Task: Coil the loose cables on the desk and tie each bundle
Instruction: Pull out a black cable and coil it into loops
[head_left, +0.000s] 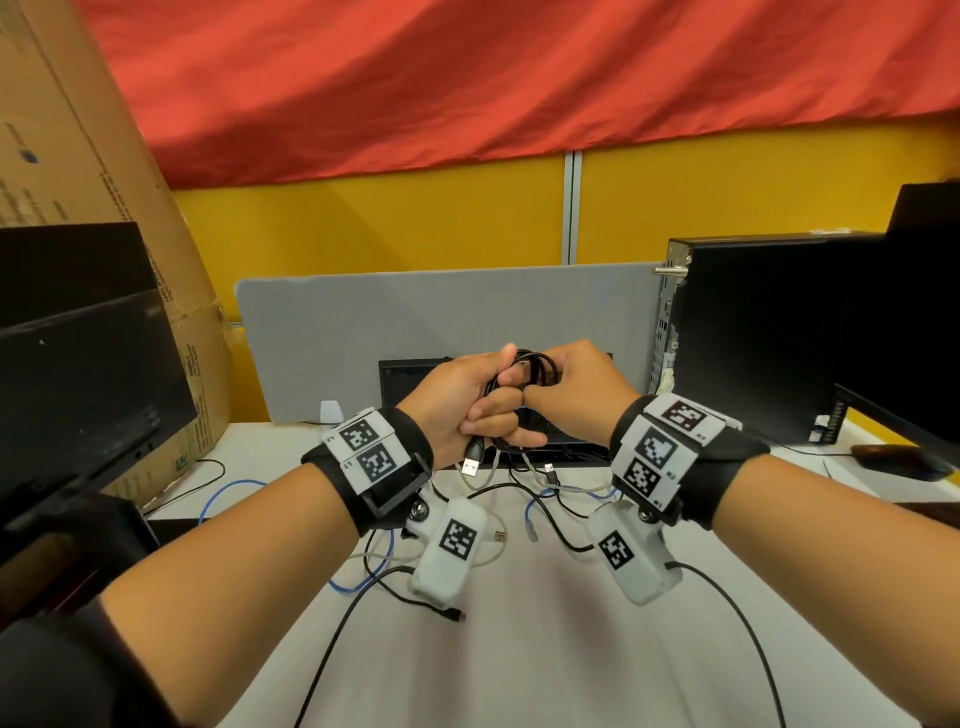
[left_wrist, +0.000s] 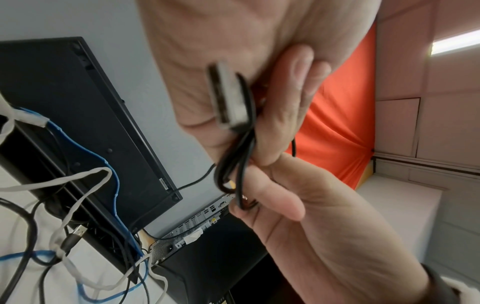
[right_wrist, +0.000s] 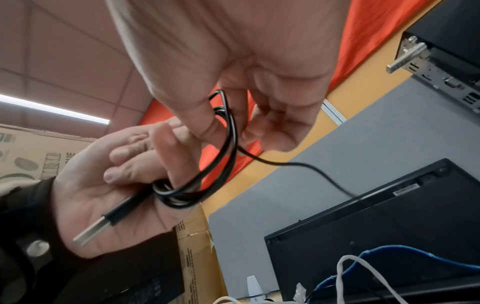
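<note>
While both hands' fingers grip the black cable coil (head_left: 524, 374), its free tail could snag the loose cables (head_left: 545, 499) mid-counter

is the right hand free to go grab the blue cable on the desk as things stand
Probably not yet. The right hand is pinching the loops of the black usb cable that the left hand also grips. The blue cable lies open on the desk, but on the left side, under the left forearm.
</note>
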